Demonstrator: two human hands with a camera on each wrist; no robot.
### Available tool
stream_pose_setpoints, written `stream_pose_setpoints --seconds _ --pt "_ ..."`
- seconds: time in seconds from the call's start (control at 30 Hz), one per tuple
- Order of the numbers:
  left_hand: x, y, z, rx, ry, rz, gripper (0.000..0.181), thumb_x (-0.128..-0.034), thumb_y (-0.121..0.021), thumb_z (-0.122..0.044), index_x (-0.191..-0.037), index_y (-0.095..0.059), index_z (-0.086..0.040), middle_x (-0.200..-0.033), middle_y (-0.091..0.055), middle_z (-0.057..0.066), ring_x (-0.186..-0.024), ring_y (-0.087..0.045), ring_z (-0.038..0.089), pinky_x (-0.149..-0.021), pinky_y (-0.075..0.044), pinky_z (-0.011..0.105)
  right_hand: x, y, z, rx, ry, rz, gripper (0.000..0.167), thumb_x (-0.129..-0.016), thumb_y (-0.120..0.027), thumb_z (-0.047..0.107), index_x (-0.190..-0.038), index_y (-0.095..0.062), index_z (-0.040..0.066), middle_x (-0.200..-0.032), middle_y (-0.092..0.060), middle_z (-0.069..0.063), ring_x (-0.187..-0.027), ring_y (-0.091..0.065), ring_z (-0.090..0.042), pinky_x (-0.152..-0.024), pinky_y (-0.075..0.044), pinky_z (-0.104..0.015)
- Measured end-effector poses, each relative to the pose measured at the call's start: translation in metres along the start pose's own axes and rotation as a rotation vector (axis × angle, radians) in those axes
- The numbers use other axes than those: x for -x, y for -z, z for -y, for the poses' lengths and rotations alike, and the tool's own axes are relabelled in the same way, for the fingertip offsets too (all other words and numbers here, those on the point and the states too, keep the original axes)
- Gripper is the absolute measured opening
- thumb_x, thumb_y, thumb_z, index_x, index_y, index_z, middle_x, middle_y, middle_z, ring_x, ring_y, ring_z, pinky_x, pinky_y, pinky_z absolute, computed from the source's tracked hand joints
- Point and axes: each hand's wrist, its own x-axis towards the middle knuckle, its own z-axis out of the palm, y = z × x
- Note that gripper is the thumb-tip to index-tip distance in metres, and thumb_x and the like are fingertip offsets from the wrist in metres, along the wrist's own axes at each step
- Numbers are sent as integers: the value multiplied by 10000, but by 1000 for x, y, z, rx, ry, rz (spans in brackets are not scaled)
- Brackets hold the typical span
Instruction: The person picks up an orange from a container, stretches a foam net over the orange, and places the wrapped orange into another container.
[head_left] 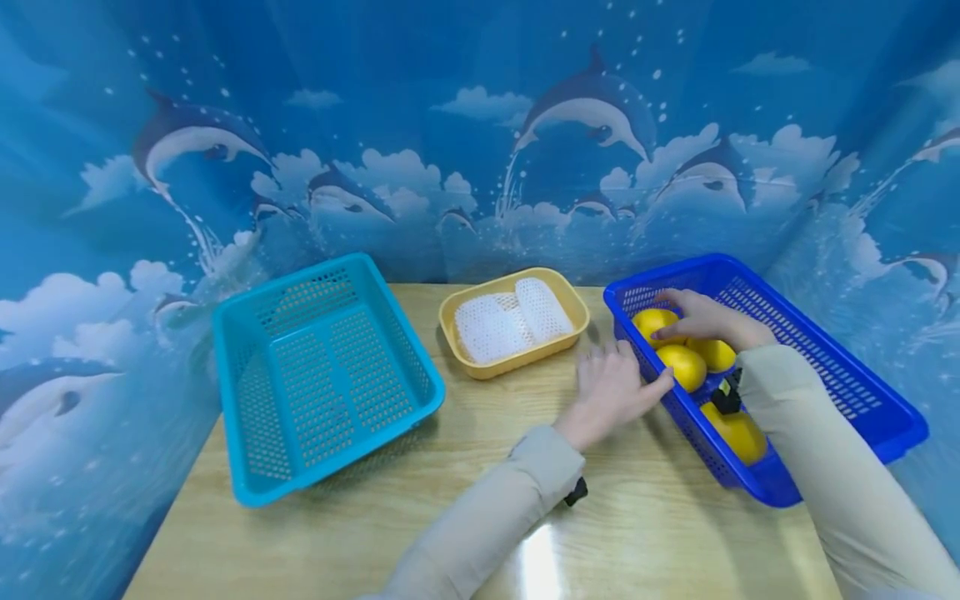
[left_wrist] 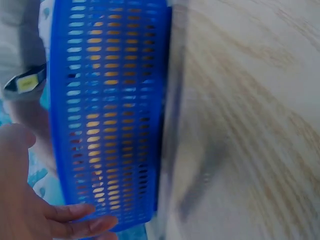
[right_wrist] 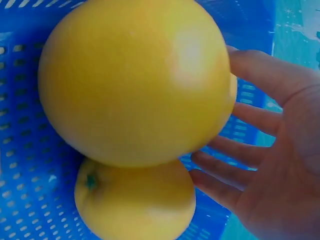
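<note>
Several yellow citrus-like fruits (head_left: pixel 681 367) lie in the dark blue basket (head_left: pixel 870 392) at the right. My right hand (head_left: pixel 701 318) is inside that basket, over the fruits at its back left end. In the right wrist view its spread fingers (right_wrist: pixel 215 182) lie beside a large round fruit (right_wrist: pixel 135 85) and a smaller one with a green stem scar (right_wrist: pixel 140 205). My left hand (head_left: pixel 603 387) is at the basket's left side, thumb at the rim and fingers extended. The left wrist view shows its fingers (left_wrist: pixel 82 227) near the perforated wall, holding nothing visible.
A small yellow basket (head_left: pixel 480 369) with white foam netting (head_left: pixel 495 325) stands at the middle back. The teal basket (head_left: pixel 330 375) is on the left. All stand on a wooden table (head_left: pixel 637 517), before a dolphin-patterned curtain (head_left: pixel 450 100).
</note>
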Motion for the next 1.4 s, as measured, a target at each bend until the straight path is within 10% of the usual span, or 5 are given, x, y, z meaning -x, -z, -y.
stream_pose_setpoints --seconds 0.43,1.4 --pt "-7 -18 -3 5 -7 0 834 -890 -227 -796 -1270 -536 -120 -1188 -633 90 -1069 -595 233 -887 -450 389 -17 -14 1 -34 -86 88 776 -849 -727 194 -1478 -331 -29 -1401 -417 -357 -1182 -464 -506 -943 -397 -686" --pt "-2 -14 -9 -9 15 53 862 -889 -148 -810 -1380 -479 -184 -1362 -572 77 -1169 -569 261 -926 -445 427 -17 -22 -11 30 -37 -40 702 -788 -772 176 -1390 -469 -21 -1279 -544 -317 -1059 -552 -442 -832 -485 -585"
